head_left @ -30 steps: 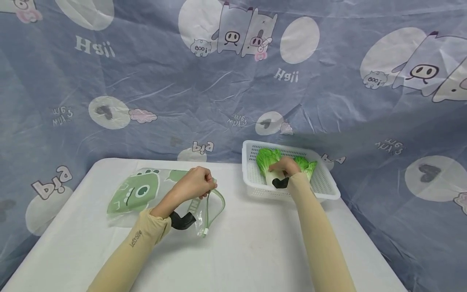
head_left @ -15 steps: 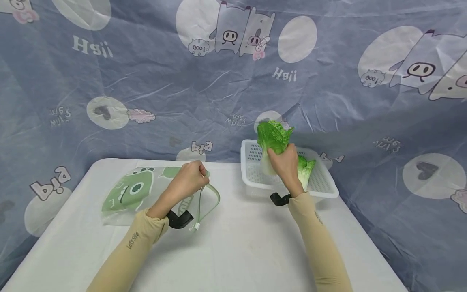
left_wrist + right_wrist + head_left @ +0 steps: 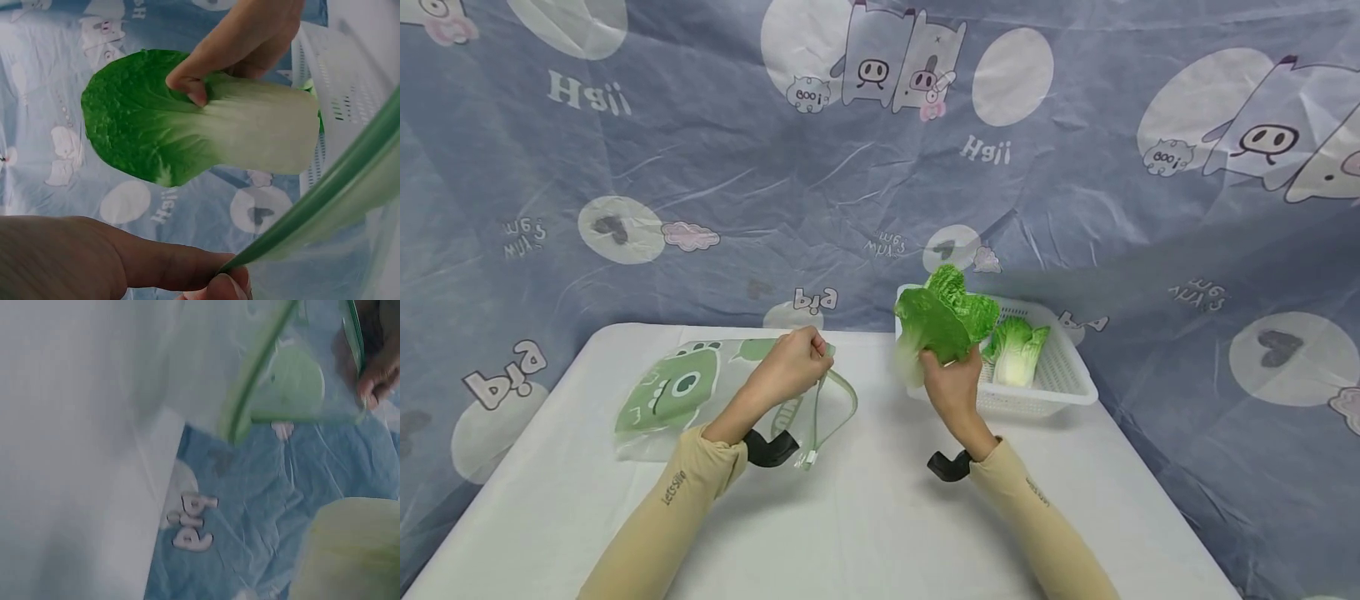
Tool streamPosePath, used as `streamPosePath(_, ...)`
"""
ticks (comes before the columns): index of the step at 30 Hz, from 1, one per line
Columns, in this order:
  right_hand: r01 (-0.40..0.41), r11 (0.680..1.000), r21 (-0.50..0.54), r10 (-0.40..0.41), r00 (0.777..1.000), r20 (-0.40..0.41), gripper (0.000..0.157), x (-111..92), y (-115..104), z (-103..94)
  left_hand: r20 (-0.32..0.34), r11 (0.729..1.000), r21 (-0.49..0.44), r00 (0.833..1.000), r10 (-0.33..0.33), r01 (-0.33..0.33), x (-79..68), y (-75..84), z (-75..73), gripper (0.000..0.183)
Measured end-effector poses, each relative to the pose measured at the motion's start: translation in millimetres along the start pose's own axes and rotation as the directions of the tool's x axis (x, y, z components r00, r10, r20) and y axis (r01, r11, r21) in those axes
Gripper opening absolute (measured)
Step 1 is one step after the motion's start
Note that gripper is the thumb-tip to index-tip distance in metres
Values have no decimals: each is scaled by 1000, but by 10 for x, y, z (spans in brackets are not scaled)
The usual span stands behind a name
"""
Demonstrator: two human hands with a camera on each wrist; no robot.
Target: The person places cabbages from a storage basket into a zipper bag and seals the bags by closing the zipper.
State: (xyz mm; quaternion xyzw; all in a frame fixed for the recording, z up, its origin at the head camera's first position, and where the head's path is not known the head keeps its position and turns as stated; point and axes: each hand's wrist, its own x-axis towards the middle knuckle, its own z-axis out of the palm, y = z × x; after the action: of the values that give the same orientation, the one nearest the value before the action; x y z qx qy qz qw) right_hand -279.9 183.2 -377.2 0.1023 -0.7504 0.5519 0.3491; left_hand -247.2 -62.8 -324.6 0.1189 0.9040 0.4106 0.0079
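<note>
My right hand point(image 3: 955, 387) holds a napa cabbage point(image 3: 934, 325) in the air by the front-left side of a white plastic basket point(image 3: 1022, 403). Its green leaves point up and its pale base tilts down to the left. In the left wrist view, the thumb of that hand presses on the cabbage point(image 3: 250, 134). My left hand point(image 3: 792, 365) pinches the green zip rim of a clear zip bag point(image 3: 673, 396) printed with a green monster face. The bag lies on its side with its mouth gaping toward the right. In the right wrist view, only the cabbage's pale end point(image 3: 350, 556) shows.
A second napa cabbage point(image 3: 1018, 357) lies in the basket. Both bag and basket rest on a white-covered table point(image 3: 880, 517). Behind it hangs a blue-grey printed curtain point(image 3: 737, 167). A white slider point(image 3: 810, 457) hangs at the bag's near rim.
My right hand has lifted the napa cabbage out of the basket and brought it left and toward me. My left hand has shifted slightly left, still pinching the bag's rim.
</note>
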Motion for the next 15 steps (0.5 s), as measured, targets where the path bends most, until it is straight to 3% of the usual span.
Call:
streamPosePath(4,-3,1000,22,3,1000,17,39,-171,-248,101,-18,999,24,1000,25,-24,-6,8,5,13)
streamPosePath(8,-121,993,12,119,988,98,26,-318,-243,236,-16,999,16,998,53,-52,-8,23,28,13)
streamPosePath(11,-211,977,-9,209,960,188,22,-421,-132,332,-12,998,5,998,67,-67,-17,42,49,13)
streamPosePath(15,-304,952,-29,298,904,305,29,-534,-102,405,-37,997,-5,996,80,-80,-31,67,55,11)
